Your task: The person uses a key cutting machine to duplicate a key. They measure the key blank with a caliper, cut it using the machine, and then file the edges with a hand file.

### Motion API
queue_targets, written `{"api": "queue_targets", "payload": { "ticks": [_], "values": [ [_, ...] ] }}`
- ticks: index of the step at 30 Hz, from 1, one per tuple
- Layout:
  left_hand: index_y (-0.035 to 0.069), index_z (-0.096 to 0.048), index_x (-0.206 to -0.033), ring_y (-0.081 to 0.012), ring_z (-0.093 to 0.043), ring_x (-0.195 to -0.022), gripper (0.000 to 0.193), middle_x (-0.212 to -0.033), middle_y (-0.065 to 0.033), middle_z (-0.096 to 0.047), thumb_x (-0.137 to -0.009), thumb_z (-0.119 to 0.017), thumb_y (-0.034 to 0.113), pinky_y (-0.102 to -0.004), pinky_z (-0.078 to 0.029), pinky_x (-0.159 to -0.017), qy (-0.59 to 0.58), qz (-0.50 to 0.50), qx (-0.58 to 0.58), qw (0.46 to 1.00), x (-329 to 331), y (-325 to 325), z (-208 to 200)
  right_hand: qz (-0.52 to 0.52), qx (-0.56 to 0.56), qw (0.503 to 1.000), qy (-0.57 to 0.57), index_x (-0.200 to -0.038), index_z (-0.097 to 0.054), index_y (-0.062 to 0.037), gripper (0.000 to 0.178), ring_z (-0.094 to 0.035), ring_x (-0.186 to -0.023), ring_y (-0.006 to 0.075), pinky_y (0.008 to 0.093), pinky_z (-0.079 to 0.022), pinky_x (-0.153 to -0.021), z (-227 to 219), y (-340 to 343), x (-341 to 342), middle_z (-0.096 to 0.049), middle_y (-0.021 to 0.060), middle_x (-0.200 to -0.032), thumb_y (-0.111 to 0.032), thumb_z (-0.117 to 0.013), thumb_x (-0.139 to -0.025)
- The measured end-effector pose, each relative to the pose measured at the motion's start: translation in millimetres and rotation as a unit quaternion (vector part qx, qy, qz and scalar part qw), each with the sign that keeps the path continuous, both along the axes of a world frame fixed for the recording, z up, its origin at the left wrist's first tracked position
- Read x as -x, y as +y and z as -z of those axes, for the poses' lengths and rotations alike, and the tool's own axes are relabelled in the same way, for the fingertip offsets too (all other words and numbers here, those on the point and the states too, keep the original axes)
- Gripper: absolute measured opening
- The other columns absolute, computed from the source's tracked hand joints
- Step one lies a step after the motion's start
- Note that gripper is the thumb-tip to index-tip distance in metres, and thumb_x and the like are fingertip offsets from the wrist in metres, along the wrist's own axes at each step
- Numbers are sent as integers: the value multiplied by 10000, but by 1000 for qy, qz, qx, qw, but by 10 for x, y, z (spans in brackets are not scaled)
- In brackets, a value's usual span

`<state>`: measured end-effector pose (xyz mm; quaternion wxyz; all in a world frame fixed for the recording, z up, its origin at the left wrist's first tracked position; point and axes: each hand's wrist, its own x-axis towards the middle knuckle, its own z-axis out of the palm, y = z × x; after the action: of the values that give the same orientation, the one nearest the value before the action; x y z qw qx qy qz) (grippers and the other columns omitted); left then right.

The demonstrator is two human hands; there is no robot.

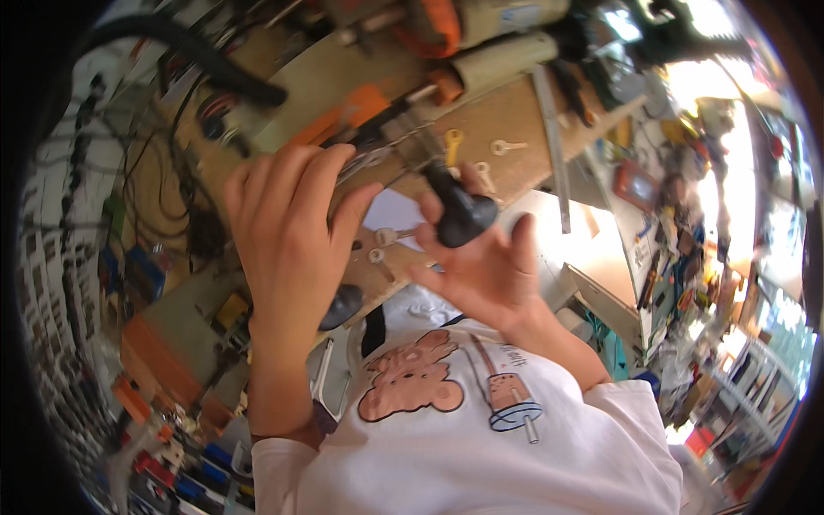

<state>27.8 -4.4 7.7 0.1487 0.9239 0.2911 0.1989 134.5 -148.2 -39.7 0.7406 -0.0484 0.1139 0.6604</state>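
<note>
My left hand [292, 215] reaches over a metal clamp part [403, 137] of a bench machine, back of the hand up. Its thumb stands apart from the bent index finger, and the other fingertips are hidden. Palm up, my right hand [489, 275] is behind a black knobbed handle [463, 215], fingers spread around it and not closed on it. A yellow key [453, 148] and a silver key [508, 146] lie beyond the handle. Between my hands, another key [393, 235] lies at a white paper [393, 209], with a round-headed key [378, 257] nearby.
A long metal strip [554, 146] lies on the wooden bench [515, 107] at the right. A thick black hose [189, 51] arches at the far left above tangled cables [154, 163]. A second black knob [343, 305] sticks out below my left hand. Crowded shelves [704, 283] line the right.
</note>
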Motion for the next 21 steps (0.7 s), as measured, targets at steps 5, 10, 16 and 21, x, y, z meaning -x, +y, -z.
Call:
{"api": "queue_targets", "payload": {
  "ticks": [5,10,16,21],
  "values": [
    [55,-576,-782,-218,-510,-745,140,-734,-34,-520,-699,-659,132,-352,-350,-743,44,64,-46,996,-197,104,152,1,9,995,-99,-1000,-446,-198,177,-341,-572,123,288,-328,-546,23,181,25,-335,0,-650,-228,-553,-862],
    [38,-538,-741,-229,-492,-741,100,-735,-52,-513,-755,-604,113,-339,-333,-735,56,78,-25,995,-223,91,153,17,-4,993,-117,-952,-439,-165,140,-313,-482,123,280,-280,-472,69,199,2,-294,6,-574,-104,-514,-851],
    [23,-524,-740,-248,-487,-750,104,-741,-69,-508,-748,-609,82,-349,-333,-738,125,74,-24,989,-82,127,49,-55,29,503,-862,-910,-470,-88,268,-538,-635,285,364,-407,-530,4,143,-419,-509,84,-665,-70,-626,-692],
    [11,-575,-687,-233,-487,-591,81,-657,-69,-534,-706,-648,41,-334,-380,-564,-5,43,191,981,216,-229,-513,73,99,504,-855,-1014,-561,-61,400,-570,-737,238,309,-455,-609,-265,-199,-644,-589,80,-841,-188,-713,-666]
  ]
}}
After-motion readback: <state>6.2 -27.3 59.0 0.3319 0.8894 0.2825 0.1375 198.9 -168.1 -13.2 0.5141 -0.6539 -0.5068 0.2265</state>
